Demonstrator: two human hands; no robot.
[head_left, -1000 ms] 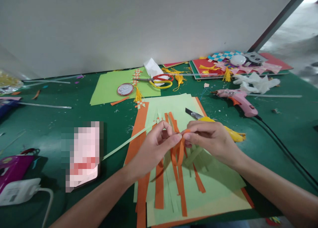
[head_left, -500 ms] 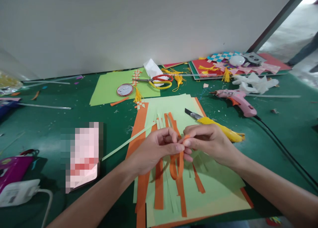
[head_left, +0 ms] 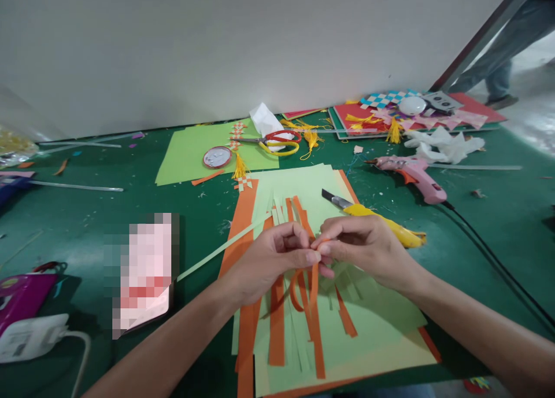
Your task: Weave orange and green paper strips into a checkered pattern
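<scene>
Both hands meet over the stacked green paper (head_left: 381, 334). My left hand (head_left: 281, 259) pinches an orange paper strip (head_left: 314, 291) between thumb and fingers. Close against it, my right hand (head_left: 359, 244) grips the same strip at its upper end, and the fingers hide part of it. The strip's lower length hangs down beside a curled loop. Beneath the hands lie several loose orange strips (head_left: 277, 334) and thin pale green strips (head_left: 299, 346). A craft knife (head_left: 377, 218) with a yellow-wrapped handle rests just beyond my right hand.
Scissors (head_left: 280, 140) and a round lid (head_left: 217, 157) lie on green sheets at the back. A pink glue gun (head_left: 416, 175) with a black cord is at right, a phone (head_left: 147, 271) at left, a white charger (head_left: 32, 337) at lower left. Someone's legs (head_left: 498, 56) show at upper right.
My fingers have shifted slightly on the orange strip, and its hanging loop has moved a little left. A person's legs have come further into view at upper right.
</scene>
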